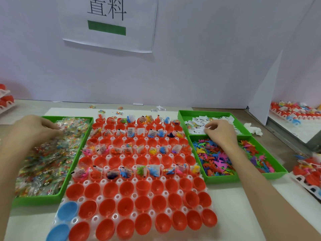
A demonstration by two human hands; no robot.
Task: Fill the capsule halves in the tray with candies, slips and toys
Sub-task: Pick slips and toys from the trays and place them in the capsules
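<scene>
A white tray [102,200] in the middle holds rows of red capsule halves [144,186] and two blue halves [66,210] at the near left. Alternate far rows hold candy packets, paper slips and small toys; the near rows are empty. My left hand [34,129] reaches into the green bin of candy packets [48,162] on the left, its fingers curled among the packets. My right hand [220,131] pinches white paper slips [194,126] at the near edge of the far right green bin. Below it, another green bin holds colourful plastic toys [218,160].
Loose candies and slips [119,110] lie behind the tray near the white wall. A white divider [265,94] stands on the right, with filled capsule trays [295,110] behind it and another [309,173] at the right edge. Red capsules [6,99] sit far left.
</scene>
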